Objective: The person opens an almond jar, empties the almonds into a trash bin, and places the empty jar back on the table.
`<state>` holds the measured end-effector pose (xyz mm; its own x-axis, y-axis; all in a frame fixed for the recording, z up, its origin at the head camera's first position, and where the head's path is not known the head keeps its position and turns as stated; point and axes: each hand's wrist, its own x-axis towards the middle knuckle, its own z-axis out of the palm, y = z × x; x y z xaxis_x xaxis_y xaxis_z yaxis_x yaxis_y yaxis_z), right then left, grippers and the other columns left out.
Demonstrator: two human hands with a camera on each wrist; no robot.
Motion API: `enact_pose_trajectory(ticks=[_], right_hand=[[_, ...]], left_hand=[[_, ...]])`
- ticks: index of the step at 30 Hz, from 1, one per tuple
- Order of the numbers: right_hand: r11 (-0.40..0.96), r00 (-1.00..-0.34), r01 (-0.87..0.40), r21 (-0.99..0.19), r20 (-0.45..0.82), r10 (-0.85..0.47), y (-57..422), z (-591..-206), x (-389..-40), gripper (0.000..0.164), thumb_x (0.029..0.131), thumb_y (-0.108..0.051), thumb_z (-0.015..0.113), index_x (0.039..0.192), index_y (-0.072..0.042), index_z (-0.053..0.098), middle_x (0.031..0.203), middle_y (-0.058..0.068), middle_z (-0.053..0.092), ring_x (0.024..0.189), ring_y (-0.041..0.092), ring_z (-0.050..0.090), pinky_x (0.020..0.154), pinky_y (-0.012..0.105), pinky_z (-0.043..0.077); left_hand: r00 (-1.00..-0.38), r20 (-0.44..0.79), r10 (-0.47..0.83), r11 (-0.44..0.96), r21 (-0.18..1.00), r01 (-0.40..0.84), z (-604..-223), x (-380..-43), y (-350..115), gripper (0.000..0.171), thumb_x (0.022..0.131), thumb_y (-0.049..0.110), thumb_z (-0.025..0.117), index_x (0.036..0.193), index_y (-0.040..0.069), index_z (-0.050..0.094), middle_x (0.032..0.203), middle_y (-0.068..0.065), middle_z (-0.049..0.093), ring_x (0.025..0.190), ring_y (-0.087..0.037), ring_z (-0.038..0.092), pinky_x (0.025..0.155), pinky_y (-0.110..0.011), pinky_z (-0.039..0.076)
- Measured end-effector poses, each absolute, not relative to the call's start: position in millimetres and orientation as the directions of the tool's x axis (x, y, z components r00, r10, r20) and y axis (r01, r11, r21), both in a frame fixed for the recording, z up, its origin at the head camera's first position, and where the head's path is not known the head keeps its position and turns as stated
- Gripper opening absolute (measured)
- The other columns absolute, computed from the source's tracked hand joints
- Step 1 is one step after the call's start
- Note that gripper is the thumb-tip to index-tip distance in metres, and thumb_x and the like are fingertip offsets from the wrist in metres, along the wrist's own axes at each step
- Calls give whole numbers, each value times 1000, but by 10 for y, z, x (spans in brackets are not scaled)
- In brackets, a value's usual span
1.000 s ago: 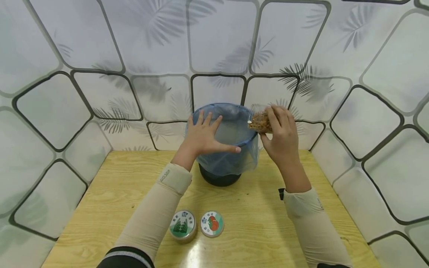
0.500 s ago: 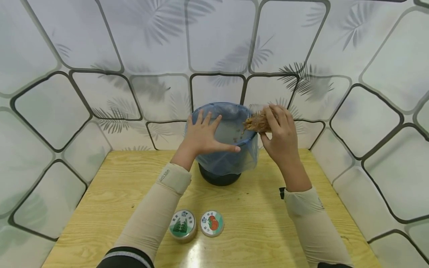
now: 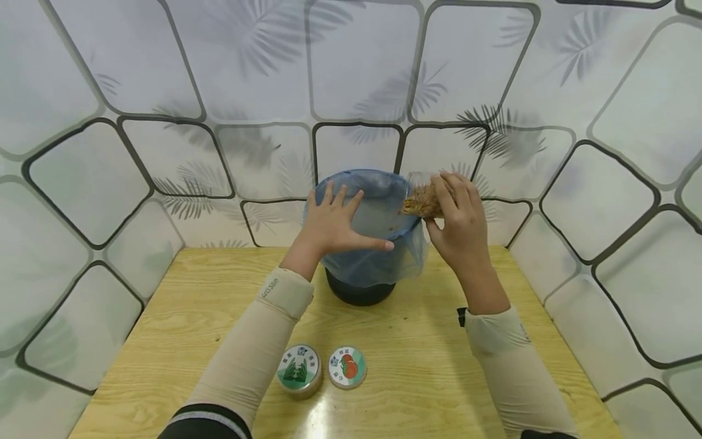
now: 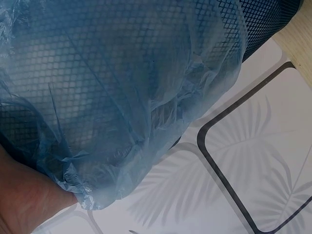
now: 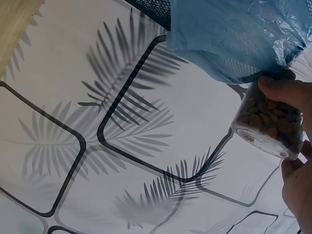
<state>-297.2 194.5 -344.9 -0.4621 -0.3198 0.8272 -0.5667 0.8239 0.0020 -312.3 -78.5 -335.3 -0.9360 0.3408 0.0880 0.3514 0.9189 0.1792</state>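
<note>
A dark mesh bin (image 3: 359, 296) lined with a blue plastic bag (image 3: 359, 262) stands at the back of the table. My left hand (image 3: 331, 225) lies spread over the bin's left rim, fingers and thumb straight; in the left wrist view, part of that hand (image 4: 29, 197) touches the bag. My right hand (image 3: 463, 219) grips a clear jar (image 3: 421, 198), tipped on its side with its mouth over the bin's right rim. Brown nut-like pieces (image 5: 270, 117) fill much of the jar in the right wrist view. A few small pieces show inside the bin below its mouth.
Near the table's front stand a round container (image 3: 298, 372) with a green vegetable label and, to its right, a round lid-like piece (image 3: 347, 367) with a tomato label. A patterned wall (image 3: 356, 61) encloses the wooden table (image 3: 428, 366) at the back and sides.
The brown pieces have slid to the jar's mouth and some have dropped into the bin. The jar tips slightly more than a second ago. My left hand stays where it was.
</note>
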Motion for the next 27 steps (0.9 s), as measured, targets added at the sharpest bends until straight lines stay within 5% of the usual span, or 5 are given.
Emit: enact_pose_trajectory(ticks=[27], right_hand=[[808, -417, -589, 11, 853, -315, 1913, -3372, -2969, 71, 84, 6, 82, 149, 1, 56, 149, 28, 55, 141, 49, 48, 125, 52, 38]], left_hand=[[-934, 91, 345, 914, 195, 356, -3350, -3119, -776, 130, 71, 101, 56, 172, 27, 20, 179, -17, 13, 166, -45, 0, 128, -75, -2]])
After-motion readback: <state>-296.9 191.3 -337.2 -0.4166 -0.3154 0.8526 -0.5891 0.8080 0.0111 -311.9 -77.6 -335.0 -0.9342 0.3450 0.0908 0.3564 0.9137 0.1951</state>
